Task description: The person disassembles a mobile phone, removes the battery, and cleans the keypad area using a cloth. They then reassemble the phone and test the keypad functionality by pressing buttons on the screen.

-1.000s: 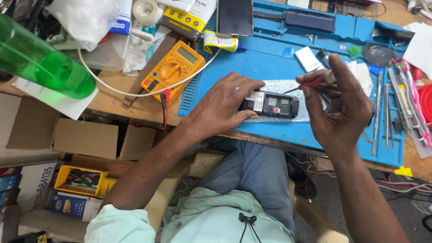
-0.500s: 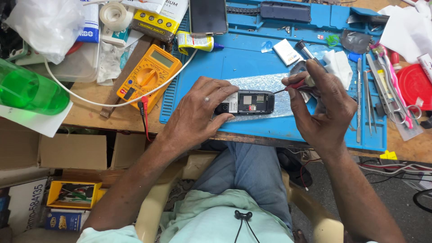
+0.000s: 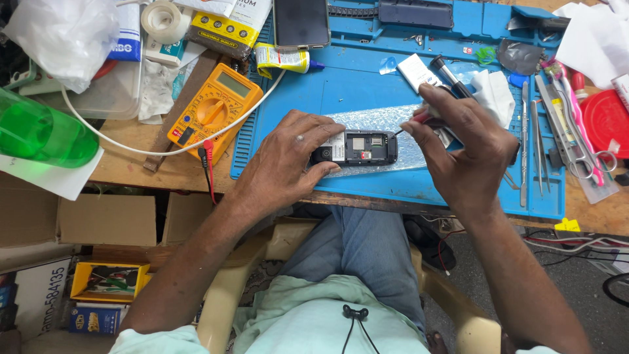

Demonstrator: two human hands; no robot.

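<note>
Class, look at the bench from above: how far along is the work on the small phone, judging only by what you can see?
Done: the small phone lies back cover off, its insides showing, on the blue mat. In hand: the left hand pins it down while the right hand brings a red-handled tool to its right end. Left: the phone remains open; no back cover shows clearly.

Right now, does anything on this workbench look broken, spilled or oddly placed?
The small dark phone under the left hand lies with its back cover off, insides showing. The right hand holds a tool to it, so that looks deliberate. The green bottle lies on its side at the table's left edge. I see nothing spilled.
</note>
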